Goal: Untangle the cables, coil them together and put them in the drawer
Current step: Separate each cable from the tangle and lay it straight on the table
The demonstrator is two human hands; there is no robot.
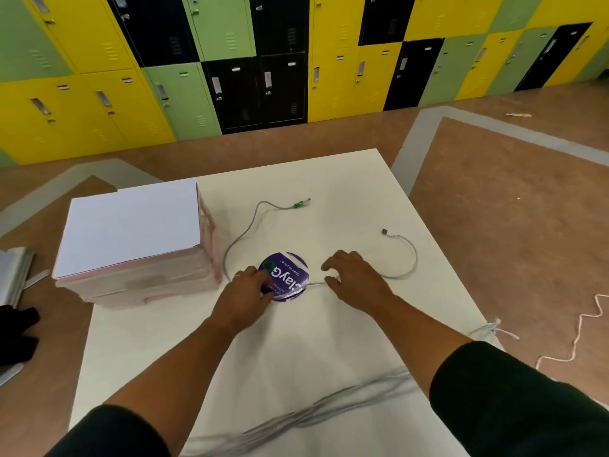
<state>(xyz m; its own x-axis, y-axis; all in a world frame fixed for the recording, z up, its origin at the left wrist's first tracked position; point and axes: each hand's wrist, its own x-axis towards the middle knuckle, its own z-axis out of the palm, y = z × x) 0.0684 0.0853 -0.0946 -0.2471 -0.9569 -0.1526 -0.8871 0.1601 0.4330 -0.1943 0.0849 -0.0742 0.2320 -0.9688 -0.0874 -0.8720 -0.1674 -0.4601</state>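
Two thin grey cables lie spread on the white table (329, 341). One cable (245, 234) curves from my left hand up to a green-tipped plug (300, 204). The other cable (410, 263) arcs from my right hand round to a USB plug (385, 231). My left hand (247, 293) rests on the table at the left edge of a round purple sticker (288, 277), fingers curled over the cable there. My right hand (354, 278) pinches the cable at the sticker's right edge. Whether the left fingers hold the cable is hidden.
A white-topped pink drawer box (131, 232) stands on the table's left part, its drawers closed. Yellow, green and black lockers (263, 77) line the far wall. A white cord (580, 328) lies on the brown floor to the right. Dark cloth (16, 334) sits far left.
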